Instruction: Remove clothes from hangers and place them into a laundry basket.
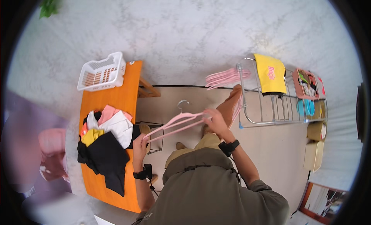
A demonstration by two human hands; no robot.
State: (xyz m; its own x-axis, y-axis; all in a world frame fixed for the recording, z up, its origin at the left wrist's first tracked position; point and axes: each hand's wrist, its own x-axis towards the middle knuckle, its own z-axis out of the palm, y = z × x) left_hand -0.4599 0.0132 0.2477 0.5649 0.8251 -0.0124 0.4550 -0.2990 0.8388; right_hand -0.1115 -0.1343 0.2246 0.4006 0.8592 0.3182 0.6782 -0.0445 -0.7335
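A pink clothes hanger with a metal hook is stretched between my two hands in front of my body. My left hand grips one end of it, close to the table's edge. The other end is held by my right hand. No garment hangs on this hanger. To my left, a heap of clothes lies on the orange wooden table: a black garment, a white garment, a yellow one and a pink one.
A white plastic basket stands at the table's far end. On the right is a metal drying rack with pink hangers, a brown garment and a yellow garment. A pink basket and several bins line the right wall.
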